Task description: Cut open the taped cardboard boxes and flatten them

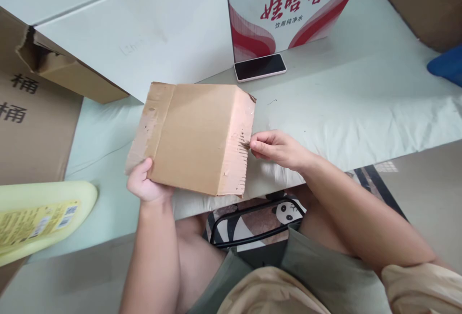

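Note:
A piece of brown cardboard with two folded edge flaps is held up in front of me, over the near edge of the cloth-covered surface. My left hand grips its lower left corner, thumb on the face and the other fingers hidden behind. At the right flap, where the surface is torn and shows ridged corrugation, my right hand pinches the ragged edge between thumb and fingers. A small dark torn bit shows at those fingertips.
Behind the cardboard stand a large white box and a white and red carton. A phone lies before the carton. A yellow bottle is at left, a blue object at right. The surface has a pale green cloth.

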`<state>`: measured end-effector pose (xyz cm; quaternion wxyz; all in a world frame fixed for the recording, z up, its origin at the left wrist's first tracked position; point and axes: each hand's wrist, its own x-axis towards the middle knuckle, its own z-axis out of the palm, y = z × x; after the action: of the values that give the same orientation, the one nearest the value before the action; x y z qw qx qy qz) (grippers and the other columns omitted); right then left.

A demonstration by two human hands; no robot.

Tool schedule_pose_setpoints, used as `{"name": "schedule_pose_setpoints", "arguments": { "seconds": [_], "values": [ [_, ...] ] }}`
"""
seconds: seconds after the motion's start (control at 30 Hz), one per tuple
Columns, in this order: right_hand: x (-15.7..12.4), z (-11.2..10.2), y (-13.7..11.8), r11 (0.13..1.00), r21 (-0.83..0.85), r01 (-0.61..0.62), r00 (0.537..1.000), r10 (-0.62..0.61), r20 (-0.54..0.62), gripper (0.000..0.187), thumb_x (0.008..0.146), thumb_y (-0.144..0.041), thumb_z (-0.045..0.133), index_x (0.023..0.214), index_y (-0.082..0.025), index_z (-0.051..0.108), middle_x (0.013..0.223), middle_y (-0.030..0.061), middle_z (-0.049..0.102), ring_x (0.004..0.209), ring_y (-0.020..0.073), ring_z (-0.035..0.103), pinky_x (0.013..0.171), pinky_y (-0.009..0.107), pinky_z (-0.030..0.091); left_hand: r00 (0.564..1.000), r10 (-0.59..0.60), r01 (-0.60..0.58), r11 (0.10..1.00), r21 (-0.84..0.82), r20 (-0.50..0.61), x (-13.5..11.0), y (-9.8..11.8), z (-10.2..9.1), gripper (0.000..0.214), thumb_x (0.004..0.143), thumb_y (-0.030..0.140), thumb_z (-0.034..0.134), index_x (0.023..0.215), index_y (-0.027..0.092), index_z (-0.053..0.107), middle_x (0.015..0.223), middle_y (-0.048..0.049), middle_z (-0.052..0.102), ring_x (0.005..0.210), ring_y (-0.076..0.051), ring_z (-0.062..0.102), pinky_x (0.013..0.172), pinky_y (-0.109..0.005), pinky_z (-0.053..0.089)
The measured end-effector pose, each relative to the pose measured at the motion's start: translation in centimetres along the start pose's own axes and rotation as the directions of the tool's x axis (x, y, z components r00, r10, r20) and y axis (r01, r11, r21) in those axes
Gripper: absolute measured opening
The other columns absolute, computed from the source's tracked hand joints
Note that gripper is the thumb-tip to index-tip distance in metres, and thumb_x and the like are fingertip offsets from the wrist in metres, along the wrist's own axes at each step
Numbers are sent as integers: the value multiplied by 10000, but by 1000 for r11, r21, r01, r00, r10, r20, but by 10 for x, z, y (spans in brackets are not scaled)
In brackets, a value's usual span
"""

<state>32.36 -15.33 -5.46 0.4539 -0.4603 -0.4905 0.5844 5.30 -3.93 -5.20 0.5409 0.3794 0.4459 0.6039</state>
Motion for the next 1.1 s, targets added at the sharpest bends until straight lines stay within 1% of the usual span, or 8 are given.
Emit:
{"name": "schedule_pose_setpoints", "arguments": {
  "seconds": [0.2,0.33,0.47,0.57,0.67,0.77,0.9,1.1],
  "values": [
    [0,1,2,1000,10,6,1000,-6,-11,570,952,-705,638,736,-189,529,690,-50,433,663,90,368,601,275,247,999,-16,16,1000,7,34,-2,2,1,295,614,376,640,830,218,765,1013,-80,796,1329,-369,648,1144,-484,515],
    [2,3,2,1000,19,22,1000,-22,-12,604,932,-743,632,716,-195,503,680,-55,413,651,87,357,600,275,248,999,4,-5,1000,18,39,-1,2,2,358,602,367,648,905,224,774,1063,-72,791,1330,-375,647,1114,-495,537],
    [2,4,1,1000,3,19,999,-18,-34,620,929,-759,623,699,-199,486,656,-62,385,618,81,323,576,266,233,1000,0,0,1000,31,7,-1,2,4,341,587,375,646,856,206,768,1048,-87,789,1308,-384,656,1085,-491,556],
    [0,4,-1,999,28,-20,999,21,-25,598,945,-738,618,707,-205,484,641,-61,407,576,76,315,534,254,220,1000,-19,19,999,29,-14,-2,2,6,342,588,375,640,854,201,767,1013,-93,796,1298,-382,664,1063,-486,566],
    [-1,5,-2,989,111,-96,995,93,32,546,952,-692,643,749,-207,496,644,-64,456,517,63,307,479,244,202,999,-50,50,999,21,-11,-3,3,6,348,589,371,645,858,192,774,1020,-105,802,1298,-380,668,1052,-460,570],
    [-2,6,-2,976,175,-126,991,116,68,536,938,-678,674,765,-204,493,656,-64,476,502,54,322,459,229,200,999,-44,44,999,17,0,-5,5,7,361,596,367,651,872,175,782,1059,-124,800,1302,-379,668,1059,-442,567],
    [-1,7,-1,972,191,-139,990,133,44,538,923,-676,697,770,-203,492,665,-63,488,506,51,334,457,221,205,999,-44,44,999,25,-3,-6,5,8,374,597,369,646,897,197,789,1066,-94,809,1296,-384,671,1069,-476,566],
    [0,9,1,972,206,-113,994,113,9,510,957,-623,684,750,-208,474,648,-71,438,515,53,294,454,226,192,999,-32,33,999,29,-14,-5,5,7,368,594,375,632,875,189,779,1033,-114,801,1305,-397,663,1056,-504,580]
  ]
}}
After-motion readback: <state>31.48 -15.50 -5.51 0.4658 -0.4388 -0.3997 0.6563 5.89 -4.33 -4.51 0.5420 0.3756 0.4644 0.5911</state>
